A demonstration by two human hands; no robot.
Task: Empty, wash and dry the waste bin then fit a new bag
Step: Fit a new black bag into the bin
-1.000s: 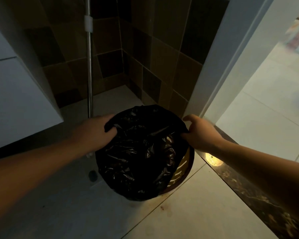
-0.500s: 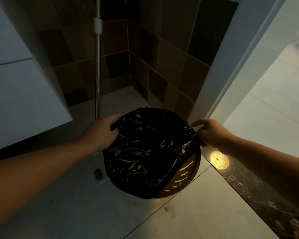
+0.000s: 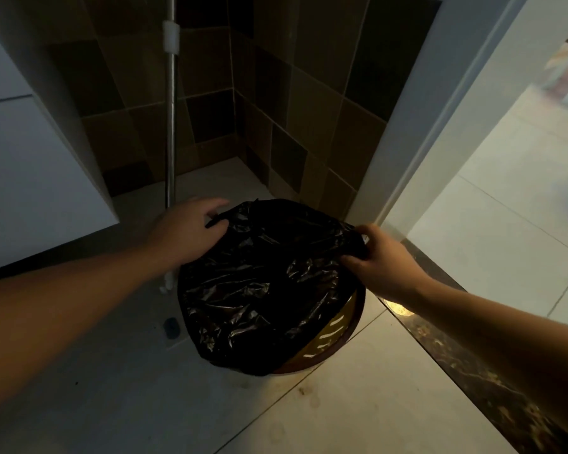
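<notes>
A: Bag (image 3: 263,283) colour?
B: Glossy black. Bin (image 3: 336,335) under it was yellow-brown w/ pale slits.
A: Wall (image 3: 295,103)?
B: Brown & dark checker tiles. Floor (image 3: 358,407) pale; threshold strip (image 3: 466,362) dark, marbled w/ gold flecks.

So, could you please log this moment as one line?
stage: bagging | left hand: holds bag edge | right hand: pinches bag edge | bin: on floor, near rim uncovered

two hands (image 3: 191,229) (image 3: 379,260), one bag (image 3: 263,283), one bin (image 3: 348,335)
</notes>
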